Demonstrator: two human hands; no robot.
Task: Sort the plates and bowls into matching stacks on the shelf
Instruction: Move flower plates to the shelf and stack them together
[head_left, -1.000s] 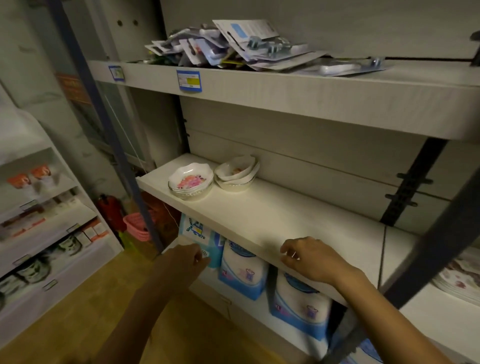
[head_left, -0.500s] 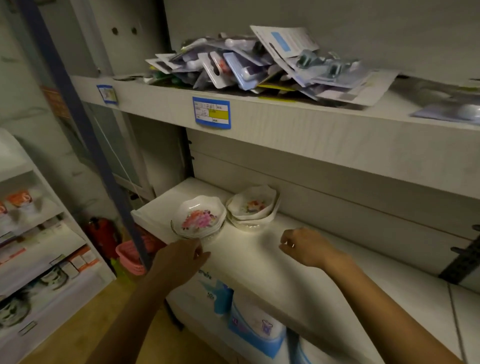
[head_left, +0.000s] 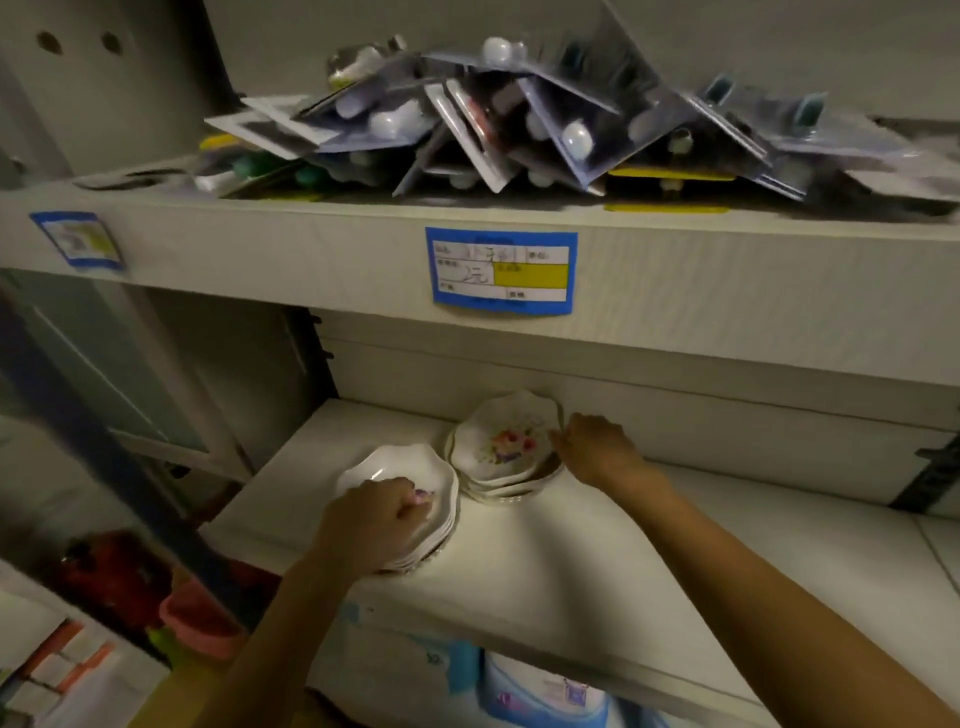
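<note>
Two stacks of small white scalloped bowls with floral centres stand side by side on the middle shelf (head_left: 649, 561). The left stack (head_left: 415, 478) is near the shelf's front left; my left hand (head_left: 374, 525) lies over its front rim, fingers curled on the top bowl. The right stack (head_left: 504, 452) sits further back, its top bowl tilted toward me. My right hand (head_left: 597, 449) touches that stack's right rim with its fingertips. Whether either hand has a firm grip is unclear.
The upper shelf (head_left: 311, 249) juts out overhead, piled with blister-packed goods (head_left: 519, 135) and bearing a blue price label (head_left: 501, 273). Blue and white packs (head_left: 540, 691) stand on the shelf below. A dark upright post (head_left: 104, 452) runs at the left, with a red item (head_left: 114, 577) behind it.
Both hands have moved up from the shelf's front edge to the bowls: left hand onto the left stack, right hand to the right stack's rim. The view has moved closer.
</note>
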